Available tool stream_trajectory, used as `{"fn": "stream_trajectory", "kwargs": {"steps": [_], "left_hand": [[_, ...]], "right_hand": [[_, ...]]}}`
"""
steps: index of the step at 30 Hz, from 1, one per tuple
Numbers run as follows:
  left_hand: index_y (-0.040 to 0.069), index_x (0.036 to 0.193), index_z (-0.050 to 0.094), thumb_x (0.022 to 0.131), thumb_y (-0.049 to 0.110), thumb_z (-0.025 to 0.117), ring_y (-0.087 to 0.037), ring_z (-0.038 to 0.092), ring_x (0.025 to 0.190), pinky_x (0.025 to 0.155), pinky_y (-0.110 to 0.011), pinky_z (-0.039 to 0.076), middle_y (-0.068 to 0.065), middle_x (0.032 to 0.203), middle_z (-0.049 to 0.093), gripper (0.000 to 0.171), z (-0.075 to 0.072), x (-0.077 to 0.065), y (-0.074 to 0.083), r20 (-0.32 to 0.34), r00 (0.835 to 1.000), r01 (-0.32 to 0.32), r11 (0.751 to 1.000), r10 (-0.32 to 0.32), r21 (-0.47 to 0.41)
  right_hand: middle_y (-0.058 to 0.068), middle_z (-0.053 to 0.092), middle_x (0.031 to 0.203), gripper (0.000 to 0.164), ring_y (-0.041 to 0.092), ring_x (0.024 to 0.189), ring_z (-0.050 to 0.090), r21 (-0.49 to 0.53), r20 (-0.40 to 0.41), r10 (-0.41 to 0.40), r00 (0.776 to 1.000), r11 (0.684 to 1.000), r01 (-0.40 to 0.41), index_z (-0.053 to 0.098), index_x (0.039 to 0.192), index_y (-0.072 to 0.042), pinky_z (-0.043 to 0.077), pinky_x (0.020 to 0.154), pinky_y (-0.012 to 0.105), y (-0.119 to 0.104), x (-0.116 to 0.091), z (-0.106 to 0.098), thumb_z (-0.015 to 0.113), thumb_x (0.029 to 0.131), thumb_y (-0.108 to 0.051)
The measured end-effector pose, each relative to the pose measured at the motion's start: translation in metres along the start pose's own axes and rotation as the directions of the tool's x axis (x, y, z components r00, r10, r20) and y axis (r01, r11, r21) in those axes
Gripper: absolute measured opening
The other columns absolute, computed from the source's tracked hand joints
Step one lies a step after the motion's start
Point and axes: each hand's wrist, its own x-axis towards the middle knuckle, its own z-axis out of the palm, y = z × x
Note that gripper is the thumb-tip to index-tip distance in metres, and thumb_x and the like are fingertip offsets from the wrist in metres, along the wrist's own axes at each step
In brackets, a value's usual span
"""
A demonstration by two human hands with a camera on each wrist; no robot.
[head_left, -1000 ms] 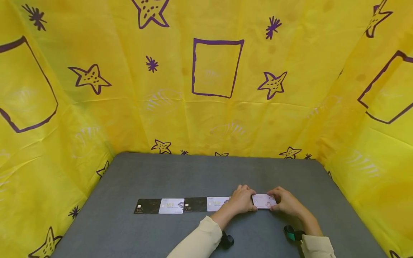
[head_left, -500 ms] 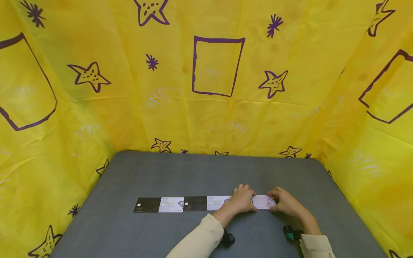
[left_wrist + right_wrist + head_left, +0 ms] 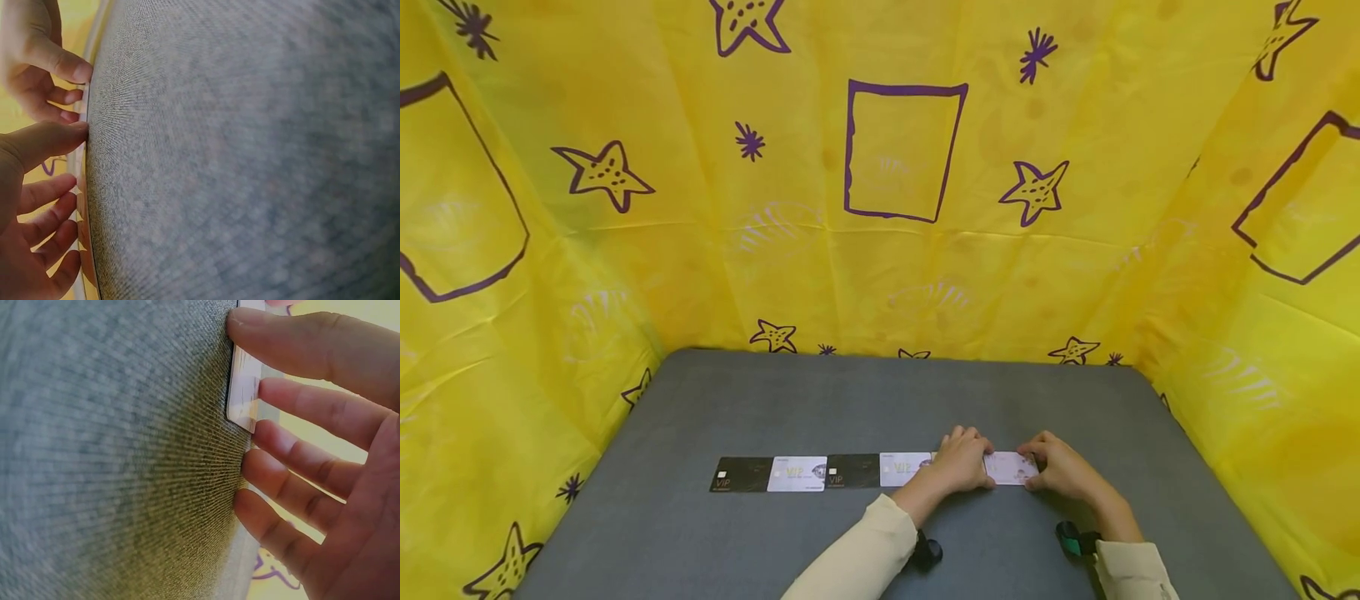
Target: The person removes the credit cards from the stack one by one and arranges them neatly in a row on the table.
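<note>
A pale card [image 3: 1010, 468] with a faint pinkish print lies at the right end of a row of cards. My left hand [image 3: 958, 463] pinches its left end between thumb and fingers, hiding most of the card beside it. The right end is gripped by my right hand [image 3: 1063, 471]; in the right wrist view its thumb is at the near edge of the card [image 3: 244, 387] and the index fingertip at the far edge. Further left in the row come a white VIP card [image 3: 901, 468], a black one [image 3: 853, 472], another white one [image 3: 797, 473] and another black one [image 3: 741, 475].
The row lies on a dark grey cloth-covered table [image 3: 662, 550]. Yellow curtains [image 3: 700, 275] with purple starfish drawings stand at the back and both sides. Dark straps, such as the right wrist strap [image 3: 1075, 539], hang at both wrists.
The pale card has come down slightly to line up with the row, both hands still holding its ends. The other cards stay put; the head view has tilted a little.
</note>
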Motion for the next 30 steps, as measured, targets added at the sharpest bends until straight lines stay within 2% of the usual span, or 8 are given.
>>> {"fn": "stream_trajectory", "kwargs": {"steps": [17, 20, 21, 24, 30], "left_hand": [[0.021, 0.112, 0.071, 0.071, 0.041, 0.084, -0.014, 0.05, 0.096, 0.073, -0.024, 0.036, 0.003, 0.102, 0.06, 0.048, -0.001, -0.003, -0.001, 0.033, 0.999, -0.027, 1.0, 0.028, -0.015], [0.021, 0.113, 0.071, 0.071, 0.041, 0.083, -0.014, 0.05, 0.096, 0.072, -0.023, 0.035, 0.003, 0.102, 0.06, 0.048, -0.002, -0.004, -0.001, 0.035, 0.999, -0.033, 0.999, 0.034, -0.015], [0.021, 0.113, 0.071, 0.071, 0.041, 0.083, -0.014, 0.05, 0.096, 0.072, -0.023, 0.035, 0.003, 0.102, 0.06, 0.048, -0.002, -0.004, -0.001, 0.036, 0.999, -0.036, 0.999, 0.037, -0.016], [0.021, 0.114, 0.071, 0.072, 0.041, 0.083, -0.014, 0.05, 0.096, 0.072, -0.023, 0.035, 0.003, 0.104, 0.06, 0.048, -0.002, -0.003, -0.002, 0.034, 0.998, -0.049, 0.999, 0.05, -0.022], [0.019, 0.115, 0.071, 0.073, 0.038, 0.082, -0.013, 0.051, 0.096, 0.078, -0.023, 0.039, 0.002, 0.105, 0.062, 0.047, -0.009, -0.006, -0.011, 0.028, 0.996, -0.085, 0.991, 0.088, -0.099]], "right_hand": [[0.007, 0.054, 0.098, 0.047, 0.016, 0.084, 0.049, 0.025, 0.013, 0.019, 1.0, 1.0, -0.019, 0.07, 0.111, -0.002, 0.039, 0.07, 0.024, 0.001, -0.003, 0.002, 0.085, 0.068, -0.012], [0.007, 0.054, 0.096, 0.046, 0.015, 0.082, 0.049, 0.038, -0.009, -0.02, 1.0, 0.999, 0.02, 0.071, 0.11, -0.002, 0.039, 0.069, 0.024, 0.005, -0.003, 0.002, 0.085, 0.067, -0.014], [0.008, 0.054, 0.094, 0.046, 0.014, 0.08, 0.049, 0.036, -0.024, -0.057, 0.998, 0.998, 0.057, 0.07, 0.108, -0.001, 0.039, 0.068, 0.024, 0.006, -0.003, 0.002, 0.085, 0.067, -0.014], [0.008, 0.054, 0.093, 0.045, 0.014, 0.079, 0.049, 0.043, -0.04, -0.082, 0.996, 0.996, 0.083, 0.07, 0.107, 0.0, 0.038, 0.067, 0.024, 0.007, -0.003, 0.002, 0.085, 0.067, -0.016], [0.007, 0.056, 0.094, 0.041, 0.012, 0.076, 0.046, 0.055, -0.023, 0.011, 1.0, 0.998, -0.01, 0.069, 0.11, 0.0, 0.038, 0.064, 0.023, 0.003, 0.0, 0.001, 0.079, 0.078, -0.022]]}}
